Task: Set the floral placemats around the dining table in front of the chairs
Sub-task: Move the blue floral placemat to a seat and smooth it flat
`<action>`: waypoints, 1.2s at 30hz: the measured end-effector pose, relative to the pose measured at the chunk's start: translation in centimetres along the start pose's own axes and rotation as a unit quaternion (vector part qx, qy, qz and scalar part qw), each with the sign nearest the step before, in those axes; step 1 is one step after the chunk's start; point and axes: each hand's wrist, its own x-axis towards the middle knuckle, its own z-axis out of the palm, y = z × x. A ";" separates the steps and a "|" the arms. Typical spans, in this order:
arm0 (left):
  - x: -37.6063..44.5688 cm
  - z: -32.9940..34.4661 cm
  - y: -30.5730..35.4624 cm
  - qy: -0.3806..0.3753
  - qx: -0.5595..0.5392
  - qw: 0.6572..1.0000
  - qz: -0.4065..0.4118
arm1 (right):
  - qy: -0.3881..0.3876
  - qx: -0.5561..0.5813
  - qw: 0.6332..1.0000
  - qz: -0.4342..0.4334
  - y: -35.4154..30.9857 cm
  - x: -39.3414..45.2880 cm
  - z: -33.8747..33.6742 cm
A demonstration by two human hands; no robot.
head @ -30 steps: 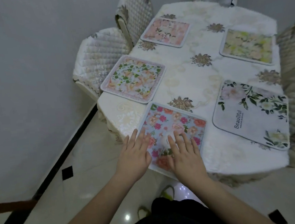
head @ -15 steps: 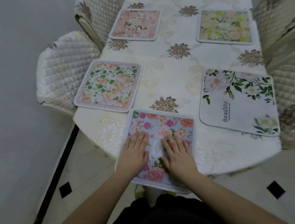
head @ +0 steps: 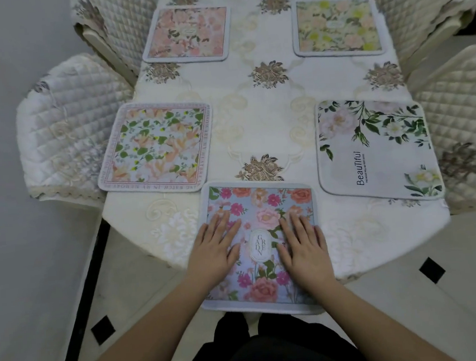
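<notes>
Hands [head: 260, 245] lay flat, pressing the fifth placemat [head: 257, 204] overhanging the table's [head: 364, 238] near edge; it likely needed sliding inward.

placemats [head: 259, 235]: matt printed fabric, soft edges. tablecloth [head: 266, 115]: embroidered cream cloth. chair covers [head: 64, 122]: quilted satin, slight sheen. floor [head: 411, 295]: glossy tile.

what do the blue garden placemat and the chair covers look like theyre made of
Garden placemat: seemingly soft printed fabric, matte, with a stitched grey edge binding; its near edge overhangs the table. Chair covers: quilted fabric with a slight satin sheen, diamond stitching and a scalloped trim. Exact fibres cannot be told.
</notes>
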 end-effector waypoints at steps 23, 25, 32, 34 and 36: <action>-1.0 -6.7 -2.6 0.026 -0.651 0.685 -0.328 | -0.015 0.550 0.783 0.289 2.0 -1.3 -6.4; -1.1 -6.7 -2.9 -0.032 -0.629 0.719 -0.295 | -0.063 0.504 0.824 0.250 1.6 -1.8 -6.4; -1.7 -7.3 -1.8 -0.036 -0.525 0.833 -0.171 | 0.009 0.483 0.847 0.224 -0.1 -3.3 -8.1; -1.2 -8.2 -1.3 -0.017 -0.528 0.835 -0.155 | 0.043 0.502 0.831 0.236 -0.2 -4.1 -9.0; -0.6 -9.2 -0.6 -0.006 -0.534 0.836 -0.126 | 0.076 0.511 0.820 0.248 0.0 -5.0 -9.9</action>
